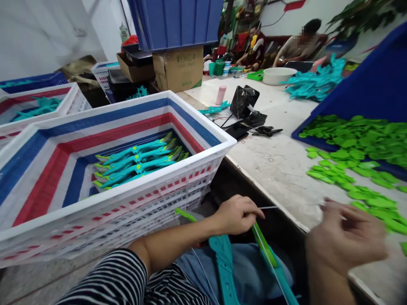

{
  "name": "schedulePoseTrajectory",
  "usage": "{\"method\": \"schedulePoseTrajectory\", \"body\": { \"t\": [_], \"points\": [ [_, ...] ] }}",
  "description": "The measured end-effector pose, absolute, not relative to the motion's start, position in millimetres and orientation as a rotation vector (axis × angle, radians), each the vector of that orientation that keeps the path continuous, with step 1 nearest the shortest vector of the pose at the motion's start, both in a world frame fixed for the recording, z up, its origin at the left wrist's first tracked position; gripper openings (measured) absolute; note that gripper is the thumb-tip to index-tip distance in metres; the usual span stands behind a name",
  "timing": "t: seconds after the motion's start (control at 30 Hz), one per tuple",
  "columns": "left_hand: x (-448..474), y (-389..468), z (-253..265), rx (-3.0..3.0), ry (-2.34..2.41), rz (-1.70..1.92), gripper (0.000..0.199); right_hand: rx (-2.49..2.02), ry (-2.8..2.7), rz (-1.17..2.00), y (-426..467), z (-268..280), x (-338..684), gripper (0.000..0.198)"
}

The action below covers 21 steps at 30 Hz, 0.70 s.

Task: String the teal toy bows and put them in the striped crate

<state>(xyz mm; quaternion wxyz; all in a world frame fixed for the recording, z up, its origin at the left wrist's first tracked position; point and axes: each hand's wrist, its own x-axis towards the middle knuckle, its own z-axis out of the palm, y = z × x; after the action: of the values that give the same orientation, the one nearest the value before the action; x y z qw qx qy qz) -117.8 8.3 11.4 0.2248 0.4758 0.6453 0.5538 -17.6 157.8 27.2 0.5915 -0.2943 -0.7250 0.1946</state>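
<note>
A teal plastic piece with green ends, which looks like a toy bow, lies across my lap. White string runs along it and out from its green tip. My left hand is closed at that tip, fingers pinched on the string. Off to the right, my right hand is blurred, its fingers curled around the string's far end. The string looks taut between both hands. Several similar toy bows lie stacked inside the white basket on my left.
On the table, loose green pieces spill from a tilted blue bin. A small black fan, scissors and a teal pile lie farther back. A blue crate rests on a cardboard box. Two people sit beyond.
</note>
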Motion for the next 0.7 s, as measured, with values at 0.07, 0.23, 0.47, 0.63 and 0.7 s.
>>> {"method": "schedulePoseTrajectory", "body": {
  "t": [0.07, 0.23, 0.47, 0.63, 0.7],
  "points": [
    [-123, 16, 12, 1.026, 1.609, 1.577, 0.011, -0.559, -1.732, 0.515, 118, 24, -18, 0.013],
    [-134, 14, 28, 0.644, 1.608, 1.625, 0.008, -0.438, -1.862, 0.711, 55, -3, -22, 0.007],
    [-124, -5, 44, 0.897, 1.9, 1.653, 0.004, -0.61, -1.708, 0.945, 58, -15, -28, 0.012],
    [-119, -3, 44, 0.565, 1.594, 1.609, 0.013, -0.658, -1.589, 1.0, 56, -9, -30, 0.014],
    [-121, -4, 48, 0.551, 1.521, 1.562, 0.014, -0.639, -1.589, 1.004, 56, -8, -30, 0.014]
  ]
}}
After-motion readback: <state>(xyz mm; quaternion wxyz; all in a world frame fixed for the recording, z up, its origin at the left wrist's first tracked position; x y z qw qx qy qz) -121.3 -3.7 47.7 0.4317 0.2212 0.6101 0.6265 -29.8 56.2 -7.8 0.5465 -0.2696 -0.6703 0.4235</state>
